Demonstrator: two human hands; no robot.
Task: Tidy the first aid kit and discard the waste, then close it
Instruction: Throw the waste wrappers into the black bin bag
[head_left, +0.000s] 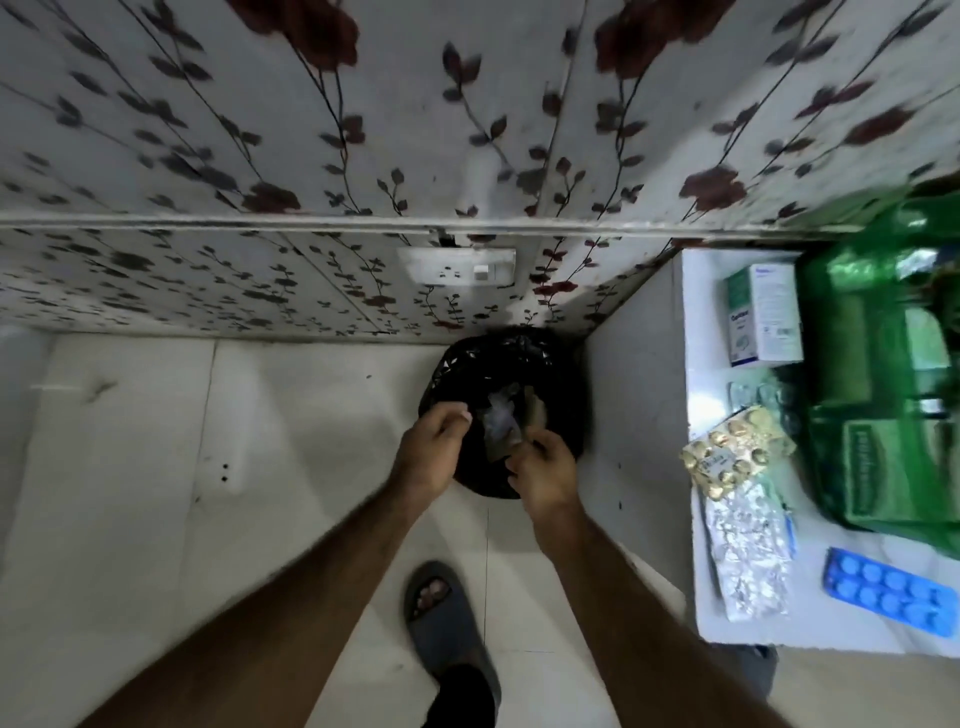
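A black waste bin (545, 374) lined with a black bag stands on the floor in the corner by the wall. Both my hands hover over its mouth. My left hand (434, 447) has its fingers loosely curled and apart, with nothing in it. My right hand (545, 467) pinches crumpled clear and brown waste wrappers (498, 423) that hang over the bin opening; the grip is blurred. The green translucent first aid kit (878, 395) sits open on the white table (701, 332) at the right, away from both hands.
On the table beside the kit lie a white medicine box (763, 317), a gold blister pack (732, 452), a silver blister strip (748, 551) and a blue blister pack (891, 590). My sandalled foot (447, 618) stands on the white floor tiles. A wall socket (457, 266) is above the bin.
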